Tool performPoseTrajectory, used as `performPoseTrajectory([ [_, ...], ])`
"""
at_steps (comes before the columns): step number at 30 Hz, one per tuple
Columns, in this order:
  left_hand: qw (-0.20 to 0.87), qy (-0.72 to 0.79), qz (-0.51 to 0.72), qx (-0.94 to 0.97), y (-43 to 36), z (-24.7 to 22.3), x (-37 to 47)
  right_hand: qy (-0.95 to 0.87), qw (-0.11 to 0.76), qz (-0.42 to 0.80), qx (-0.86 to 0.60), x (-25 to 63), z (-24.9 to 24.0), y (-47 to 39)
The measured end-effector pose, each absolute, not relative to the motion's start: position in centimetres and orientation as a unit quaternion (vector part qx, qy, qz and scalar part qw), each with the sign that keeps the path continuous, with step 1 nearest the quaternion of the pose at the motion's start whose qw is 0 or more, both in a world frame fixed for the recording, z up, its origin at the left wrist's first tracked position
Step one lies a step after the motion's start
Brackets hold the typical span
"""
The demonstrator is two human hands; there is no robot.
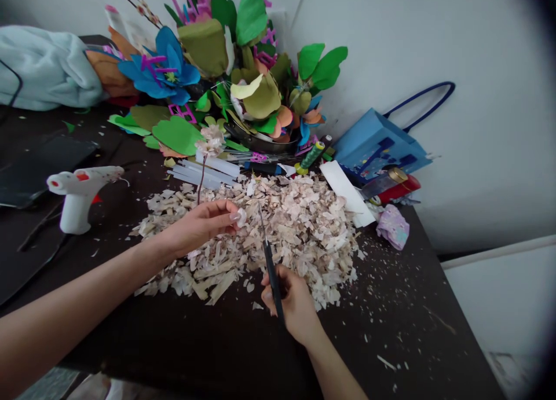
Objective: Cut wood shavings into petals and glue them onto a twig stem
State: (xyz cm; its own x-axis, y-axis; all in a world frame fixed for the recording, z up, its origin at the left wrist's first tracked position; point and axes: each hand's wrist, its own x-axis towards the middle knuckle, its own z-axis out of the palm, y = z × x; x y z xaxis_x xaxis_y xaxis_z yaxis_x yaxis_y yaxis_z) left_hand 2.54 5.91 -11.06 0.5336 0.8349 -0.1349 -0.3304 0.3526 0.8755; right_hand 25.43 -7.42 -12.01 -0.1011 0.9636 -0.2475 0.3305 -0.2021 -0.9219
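My left hand [212,221] pinches a small white petal-like piece [241,217] between thumb and fingertips, above a heap of pale shavings [299,215]. A thin brown stem topped by a pale flower [212,140] rises just behind this hand; whether the hand also grips the stem I cannot tell. In my right hand [291,301] is a pair of scissors [270,261] with black handles. The blades point up and away, close together, a little to the right of the white piece and apart from it.
A white glue gun [77,194] lies at left near a dark flat object [39,165]. Translucent glue sticks [202,173], a green thread spool [310,157] and a white strip [347,193] border the heap. Colourful paper flowers [256,93] and a blue bag [377,142] stand behind.
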Motion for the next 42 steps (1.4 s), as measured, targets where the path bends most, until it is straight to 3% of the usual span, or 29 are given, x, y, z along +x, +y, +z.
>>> performPoseTrajectory([
  [9,0.762,0.308,0.385,0.420,5.8,-10.7,2.6,-0.668,0.141,0.228,-0.694,25.2,-11.5,-6.7],
  [20,0.728,0.352,0.371,0.457,5.3,-9.6,2.6,-0.726,0.113,0.168,-0.657,24.8,-10.7,-7.2],
  [26,0.696,0.365,0.357,0.505,5.1,-8.6,2.6,-0.731,0.158,0.274,-0.605,25.2,-7.9,-5.8],
  [32,0.660,0.359,0.297,0.590,4.8,-6.5,1.2,-0.629,0.318,0.488,-0.515,23.5,-4.7,-1.2],
  [36,0.649,0.361,0.285,0.606,4.5,-5.9,-0.1,-0.598,0.336,0.581,-0.438,21.1,-5.1,1.3],
  [42,0.649,0.379,0.269,0.603,3.7,-6.2,-1.4,-0.529,0.321,0.651,-0.441,18.6,-6.2,2.1],
])
